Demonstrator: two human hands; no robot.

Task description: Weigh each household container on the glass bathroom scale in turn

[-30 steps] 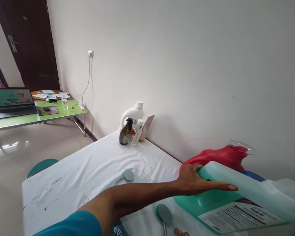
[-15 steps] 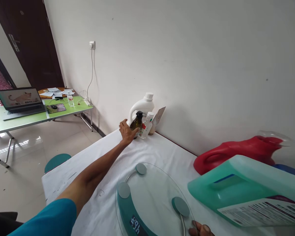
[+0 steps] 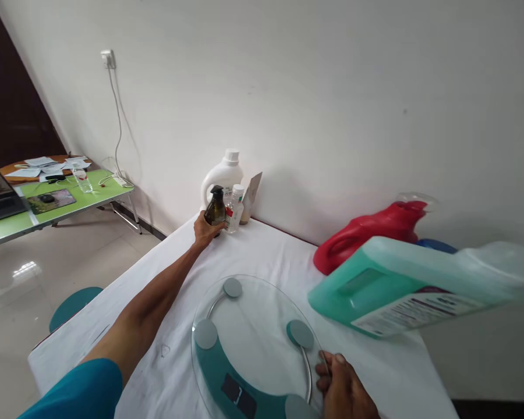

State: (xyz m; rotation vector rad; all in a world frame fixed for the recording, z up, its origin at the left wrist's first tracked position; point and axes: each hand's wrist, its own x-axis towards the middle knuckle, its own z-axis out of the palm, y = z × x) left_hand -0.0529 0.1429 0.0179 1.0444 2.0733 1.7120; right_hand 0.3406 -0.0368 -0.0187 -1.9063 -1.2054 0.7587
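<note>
My left hand [image 3: 206,230] reaches to the far end of the table and is closed around a dark brown pump bottle [image 3: 215,208] with a black top. Right beside it stands a clear bottle with a white cap [image 3: 234,209]. Behind them are a white jug with a handle [image 3: 225,174] and a leaning flat packet [image 3: 251,195]. In front of me lies a round glass bathroom scale [image 3: 257,337] with a teal band and a small display. My right hand [image 3: 347,384] grips the scale's right edge, fingers curled at the rim.
On the right, a green jug [image 3: 402,291] and a red jug [image 3: 367,233] lean near the wall, with a blue object [image 3: 436,245] partly hidden behind. A white cloth [image 3: 174,326] covers the table. At left are a teal stool [image 3: 74,308] and a green table [image 3: 91,195].
My left hand has closed around the pump bottle, where before its fingers were spread beside it. More of my right hand shows at the scale's edge. The view has turned right, and the scale's display has changed.
</note>
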